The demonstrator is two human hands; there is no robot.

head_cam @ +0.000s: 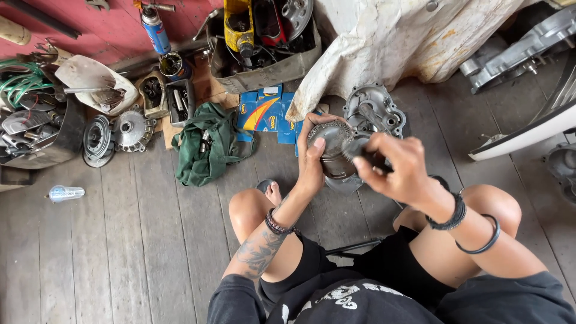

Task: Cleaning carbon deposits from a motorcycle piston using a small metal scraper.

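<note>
left hand [312, 161] fingers wrapped around round metal engine part [332, 150], thumb on its top face; right hand [397, 167] pinches dark tool [367, 155] against its right rim

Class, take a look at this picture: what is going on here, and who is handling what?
A person sits on a wooden plank floor with knees bent. The left hand grips a round grey metal engine part. The right hand holds a small dark tool against it; the tool is blurred. An engine casing lies just beyond the hands. To the left lie a green cloth bag, blue boxes and round metal parts.
</note>
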